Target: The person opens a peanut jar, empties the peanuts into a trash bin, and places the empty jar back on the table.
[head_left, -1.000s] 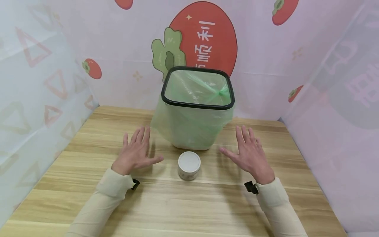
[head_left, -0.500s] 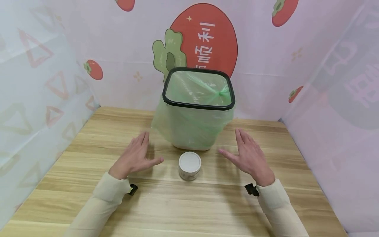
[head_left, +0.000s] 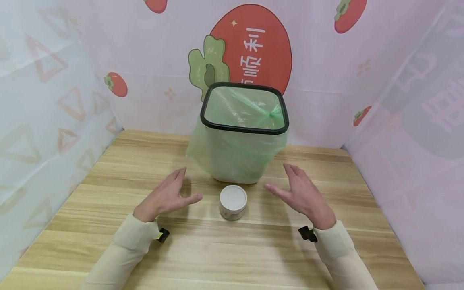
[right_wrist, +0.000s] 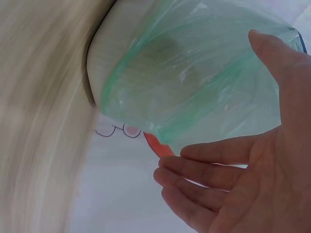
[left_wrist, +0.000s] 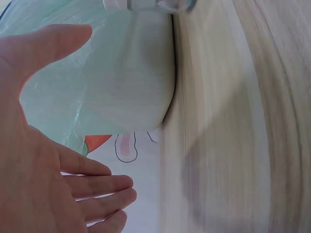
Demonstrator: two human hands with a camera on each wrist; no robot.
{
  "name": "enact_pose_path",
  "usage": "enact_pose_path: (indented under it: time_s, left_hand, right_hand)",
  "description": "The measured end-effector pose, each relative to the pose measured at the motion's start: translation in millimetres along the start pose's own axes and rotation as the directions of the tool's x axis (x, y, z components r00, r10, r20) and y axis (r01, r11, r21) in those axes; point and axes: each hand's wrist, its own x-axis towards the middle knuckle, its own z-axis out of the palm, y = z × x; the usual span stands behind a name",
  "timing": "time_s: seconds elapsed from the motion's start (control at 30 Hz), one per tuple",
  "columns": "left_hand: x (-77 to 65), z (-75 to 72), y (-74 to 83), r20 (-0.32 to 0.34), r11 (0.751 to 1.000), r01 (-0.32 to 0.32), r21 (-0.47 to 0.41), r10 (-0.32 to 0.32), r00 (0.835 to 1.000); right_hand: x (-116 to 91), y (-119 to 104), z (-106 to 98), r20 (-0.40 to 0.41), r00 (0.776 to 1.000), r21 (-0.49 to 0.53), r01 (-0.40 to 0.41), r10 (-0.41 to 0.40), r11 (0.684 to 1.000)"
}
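Observation:
A small round tub with a white lid [head_left: 233,198] stands upright on the table, between the two hands and touched by neither. Behind it is a trash bin [head_left: 235,157] with a black rim, lined with a thin green bag folded over the outside. To the tub's left, my left hand [head_left: 167,195] hovers over the wood with thumb spread and fingers fairly straight. My right hand [head_left: 305,194] mirrors it on the other side, holding nothing. Part of the tub [left_wrist: 160,4] shows at the top of the left wrist view.
The wooden table [head_left: 217,257] carries the bin near its back edge. Printed cloth walls [head_left: 152,108] enclose it at the back and on both sides. A small black device [head_left: 307,234] is worn at the right wrist, and another [head_left: 163,235] at the left.
The fingers of both hands have drawn together from a spread pose, and the hands have turned to face each other more. The tub and bin stay in place.

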Motion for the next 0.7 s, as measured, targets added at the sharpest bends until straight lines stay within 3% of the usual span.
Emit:
enact_pose_path:
  time_s: [0.37,0.7]
  left_hand:
    - [-0.8,7.2,6.7,0.026,0.993,-0.054,-0.108,0.057,0.998]
    - [-0.7,23.1,10.4,0.070,0.976,-0.097,-0.193,0.112,0.991]
  right_hand:
    - [-1.3,-9.4,7.6,0.014,0.999,0.040,0.040,-0.041,0.998]
    - [-3.5,-17.7,13.8,0.014,0.994,0.061,0.108,-0.109,0.992]
